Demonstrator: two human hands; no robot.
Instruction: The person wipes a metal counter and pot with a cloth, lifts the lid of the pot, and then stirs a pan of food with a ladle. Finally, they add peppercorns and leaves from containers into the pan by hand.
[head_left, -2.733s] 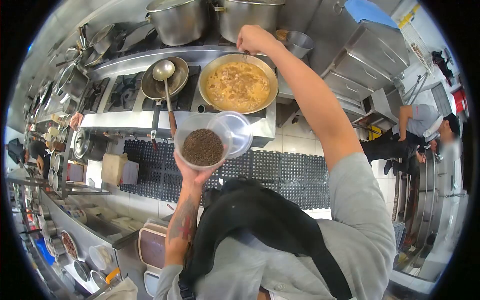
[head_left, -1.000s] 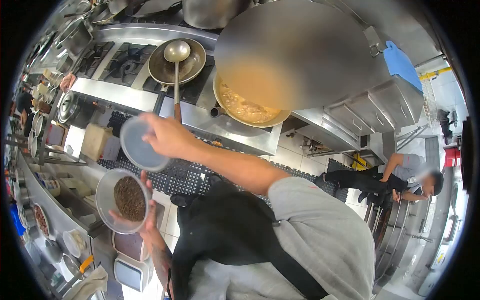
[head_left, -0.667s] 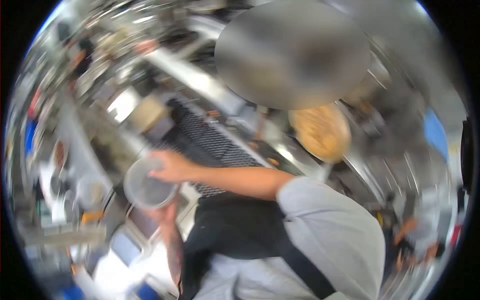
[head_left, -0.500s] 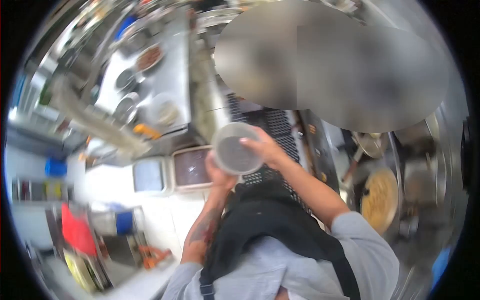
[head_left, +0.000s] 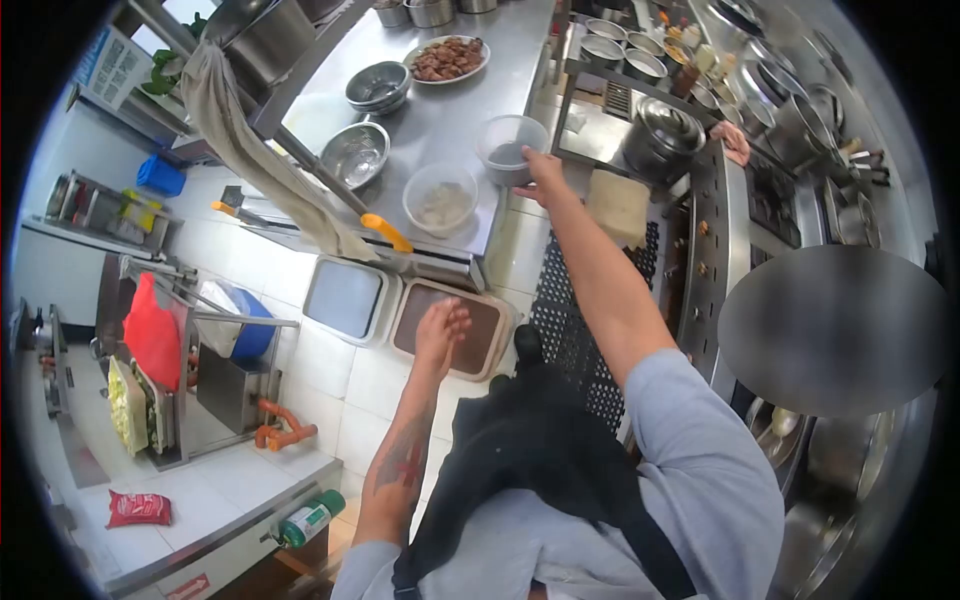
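My right hand [head_left: 543,180] reaches forward and grips the rim of a round translucent plastic container [head_left: 497,137] beside the right edge of the steel table [head_left: 420,130]. My left hand [head_left: 442,332] holds nothing; its fingers are loosely bent and apart, above a brown-lined tub [head_left: 490,345] on the floor. On the table near the held container stands another translucent tub [head_left: 428,219] with pale contents. Behind it are a shiny steel bowl [head_left: 355,155], a second metal bowl [head_left: 378,85] and a plate of browned meat pieces [head_left: 450,60].
A cloth [head_left: 255,150] hangs along a rail at the left, near a yellow-orange handle [head_left: 386,232]. A black perforated mat [head_left: 600,375] covers the floor at my right. Beyond it, the stove line holds a big lidded pot [head_left: 664,135]. Someone behind a blur is at far right.
My left hand has let go of the container and drawn apart from it. My right hand has carried it forward to the table's edge. The view has shifted and sharpened.
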